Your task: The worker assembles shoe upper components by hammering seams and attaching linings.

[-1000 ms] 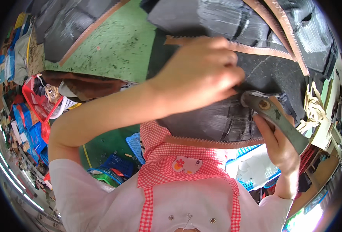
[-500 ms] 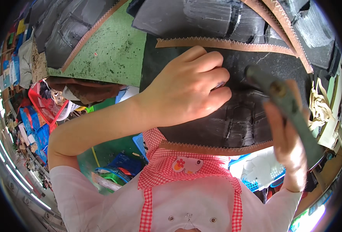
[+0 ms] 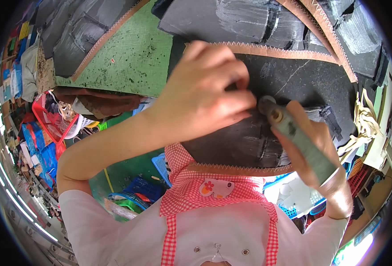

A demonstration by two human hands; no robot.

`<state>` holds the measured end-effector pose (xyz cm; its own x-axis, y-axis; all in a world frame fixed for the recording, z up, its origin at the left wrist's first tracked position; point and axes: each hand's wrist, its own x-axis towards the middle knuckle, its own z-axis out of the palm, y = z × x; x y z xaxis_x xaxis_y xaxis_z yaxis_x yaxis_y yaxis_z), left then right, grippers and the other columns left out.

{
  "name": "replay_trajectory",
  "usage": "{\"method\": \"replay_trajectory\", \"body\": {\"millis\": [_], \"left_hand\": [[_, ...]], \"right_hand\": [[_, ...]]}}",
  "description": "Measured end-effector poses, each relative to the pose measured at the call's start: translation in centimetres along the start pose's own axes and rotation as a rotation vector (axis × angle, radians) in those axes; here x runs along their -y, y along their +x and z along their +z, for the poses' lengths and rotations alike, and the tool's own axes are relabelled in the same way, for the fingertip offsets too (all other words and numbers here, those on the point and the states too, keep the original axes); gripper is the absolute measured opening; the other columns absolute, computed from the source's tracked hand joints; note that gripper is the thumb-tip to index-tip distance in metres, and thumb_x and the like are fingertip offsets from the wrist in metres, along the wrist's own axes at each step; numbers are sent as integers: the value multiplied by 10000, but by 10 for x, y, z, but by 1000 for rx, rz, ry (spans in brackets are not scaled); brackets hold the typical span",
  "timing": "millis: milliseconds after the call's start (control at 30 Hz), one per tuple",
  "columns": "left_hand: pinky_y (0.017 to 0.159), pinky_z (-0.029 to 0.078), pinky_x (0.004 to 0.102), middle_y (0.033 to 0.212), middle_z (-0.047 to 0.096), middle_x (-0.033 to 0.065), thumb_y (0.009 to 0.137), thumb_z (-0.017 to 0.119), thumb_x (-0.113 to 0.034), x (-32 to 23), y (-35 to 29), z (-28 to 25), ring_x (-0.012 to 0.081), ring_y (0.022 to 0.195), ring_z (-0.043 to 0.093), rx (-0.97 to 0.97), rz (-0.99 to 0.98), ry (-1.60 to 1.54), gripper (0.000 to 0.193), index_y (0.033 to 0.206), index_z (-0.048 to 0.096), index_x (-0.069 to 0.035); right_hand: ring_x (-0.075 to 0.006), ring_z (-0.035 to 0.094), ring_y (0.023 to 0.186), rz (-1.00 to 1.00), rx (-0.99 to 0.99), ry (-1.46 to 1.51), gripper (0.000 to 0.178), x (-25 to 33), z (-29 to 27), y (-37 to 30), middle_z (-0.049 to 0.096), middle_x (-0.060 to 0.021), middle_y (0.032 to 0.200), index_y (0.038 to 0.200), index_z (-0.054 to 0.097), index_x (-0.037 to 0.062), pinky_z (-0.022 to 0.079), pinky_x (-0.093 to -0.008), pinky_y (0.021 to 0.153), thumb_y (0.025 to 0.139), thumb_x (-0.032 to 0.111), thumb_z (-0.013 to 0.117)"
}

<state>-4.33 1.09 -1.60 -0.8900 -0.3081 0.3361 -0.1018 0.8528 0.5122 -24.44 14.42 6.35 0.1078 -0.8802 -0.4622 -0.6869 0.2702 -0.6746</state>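
Observation:
A black sheet-like piece (image 3: pixel 231 148) with a brown zigzag-stitched edge strip lies in front of me, its near edge against my red checked apron (image 3: pixel 213 188). Over its left part my left hand (image 3: pixel 209 86) is closed, fingers curled; whatever they pinch is hidden. My right hand (image 3: pixel 313 142) grips a hammer (image 3: pixel 300 139), seen from above its long grey metal head. The round face points toward my left fingertips, just right of them. Most of the handle is hidden under the head and the hand.
More dark pieces with stitched brown edging (image 3: pixel 240 22) lie across the far side. A speckled green board (image 3: pixel 134 53) is at the left, with a red plastic basket (image 3: pixel 49 117) below it. Pale strips (image 3: pixel 366 119) hang at the right.
The hammer and my right hand have come left and nearer to my left fingers. My left hand has shifted slightly left, and the black piece's right part now looks folded or raised.

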Motion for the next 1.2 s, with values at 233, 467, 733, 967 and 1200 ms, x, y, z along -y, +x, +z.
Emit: {"method": "replay_trajectory", "body": {"millis": [233, 467, 733, 967, 1200], "left_hand": [[820, 418, 378, 929, 624, -58, 611, 864, -177, -2, -16, 12, 212, 951, 558, -37, -81, -108, 227, 806, 752, -202], [832, 427, 387, 908, 630, -44, 639, 827, -151, -9, -11, 11, 215, 939, 562, -15, 13, -10, 175, 784, 729, -159], [883, 425, 414, 911, 612, -54, 629, 844, -186, 6, -21, -4, 222, 985, 553, 0, -55, -138, 173, 762, 734, -172], [815, 425, 390, 856, 630, -58, 641, 827, -164, 11, -16, -20, 200, 919, 569, 189, -73, -131, 174, 793, 751, -199], [802, 436, 387, 909, 628, -29, 634, 838, -171, 14, -26, -23, 222, 913, 566, 75, 66, -46, 206, 823, 756, -175]], "right_hand": [[-271, 648, 688, -39, -256, -52, 218, 7, -6, 1, 689, -178, 1017, 1147, 637, -65, 471, -315, 617, 935, -14, 629], [-306, 653, 628, -200, -207, -108, 252, -3, -1, 9, 636, -180, 787, 1164, 550, -20, 448, -354, 555, 931, 22, 636], [-430, 568, 638, -192, -74, -99, 186, 7, 5, 15, 563, -185, 784, 1083, 537, -16, 424, -361, 528, 927, 17, 633], [-344, 610, 626, -160, 26, -246, 195, 6, 24, 3, 586, -162, 929, 1136, 582, -33, 468, -400, 537, 942, -22, 594], [-407, 662, 711, -39, 69, -88, 187, 22, 27, 8, 661, -219, 867, 1079, 602, -15, 504, -433, 606, 919, 50, 673]]}}
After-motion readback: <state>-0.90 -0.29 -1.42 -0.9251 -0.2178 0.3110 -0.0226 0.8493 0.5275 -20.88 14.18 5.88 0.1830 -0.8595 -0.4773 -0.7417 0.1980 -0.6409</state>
